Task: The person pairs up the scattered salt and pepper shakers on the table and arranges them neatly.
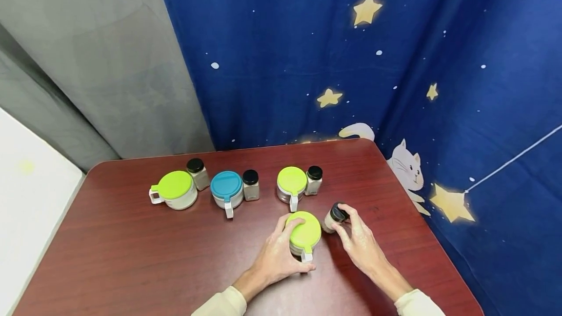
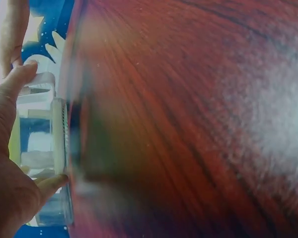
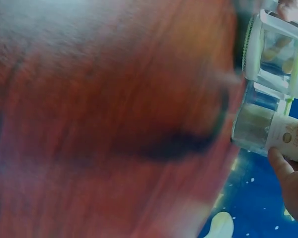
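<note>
My left hand [image 1: 273, 258] grips a round, clear seasoning jar [image 1: 308, 232] with a lime-green lid and a white handle facing me. In the left wrist view its fingers span the jar's clear side [image 2: 37, 141], low over the table. Just to the right, my right hand [image 1: 363, 250] holds a small spice jar [image 1: 328, 223] by its black cap, between thumb and fingers. That jar leans, its base toward the green-lidded jar. A pale label [image 3: 283, 136] and light contents show through its glass in the right wrist view.
Along the back of the reddish-brown table [image 1: 145, 257] stand a lime-lidded jar [image 1: 175, 187], a blue-lidded jar [image 1: 227, 187] and another lime-lidded jar [image 1: 291, 182]. Each has a black-capped spice jar [image 1: 251, 187] at its right. Curtains [image 1: 285, 62] hang behind the far edge.
</note>
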`<state>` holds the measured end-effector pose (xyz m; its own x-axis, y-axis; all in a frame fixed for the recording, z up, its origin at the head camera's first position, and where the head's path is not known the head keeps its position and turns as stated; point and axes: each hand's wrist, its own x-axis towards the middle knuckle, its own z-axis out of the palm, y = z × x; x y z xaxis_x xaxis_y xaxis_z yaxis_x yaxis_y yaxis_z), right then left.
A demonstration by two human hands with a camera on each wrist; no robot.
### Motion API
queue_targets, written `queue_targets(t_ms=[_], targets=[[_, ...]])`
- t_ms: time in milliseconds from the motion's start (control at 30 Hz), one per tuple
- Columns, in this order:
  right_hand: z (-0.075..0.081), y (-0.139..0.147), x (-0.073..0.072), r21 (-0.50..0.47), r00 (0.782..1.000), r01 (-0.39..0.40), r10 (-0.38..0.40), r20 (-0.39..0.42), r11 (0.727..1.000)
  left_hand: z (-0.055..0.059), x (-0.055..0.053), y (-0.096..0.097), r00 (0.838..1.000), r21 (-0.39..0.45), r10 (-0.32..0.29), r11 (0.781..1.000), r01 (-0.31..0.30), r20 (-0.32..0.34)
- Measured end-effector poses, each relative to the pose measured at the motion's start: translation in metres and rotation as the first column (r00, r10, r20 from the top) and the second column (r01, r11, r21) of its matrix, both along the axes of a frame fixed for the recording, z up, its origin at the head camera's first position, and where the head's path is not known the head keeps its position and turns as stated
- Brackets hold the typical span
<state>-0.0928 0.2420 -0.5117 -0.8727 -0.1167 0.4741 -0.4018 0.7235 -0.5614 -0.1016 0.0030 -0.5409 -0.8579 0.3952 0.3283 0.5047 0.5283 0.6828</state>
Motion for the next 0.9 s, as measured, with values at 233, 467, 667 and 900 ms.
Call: queue_targets(t_ms=[233, 467, 667, 900], targets=[[-0.010, 0.004, 0.001, -0.078, 0.997, -0.033, 0.038, 0.072, 0.996, -0.002, 0.001, 0.004, 0.999, -0.038, 0.009, 0.999, -0.007, 0.051], [-0.013, 0.003, -0.002, -0.077, 0.997, -0.054, 0.058, 0.056, 0.996, -0.002, 0.000, 0.007, 0.998, -0.032, 0.007, 0.999, -0.005, 0.068], [-0.015, -0.003, -0.002, -0.121, 0.994, -0.065, 0.074, 0.076, 0.991, -0.003, 0.000, 0.009, 0.998, -0.032, 0.008, 0.999, -0.006, 0.069], [-0.015, -0.008, 0.001, -0.140, 0.993, -0.094, 0.103, 0.062, 0.986, -0.003, -0.001, 0.015, 0.998, -0.026, -0.004, 1.000, 0.006, 0.062]])
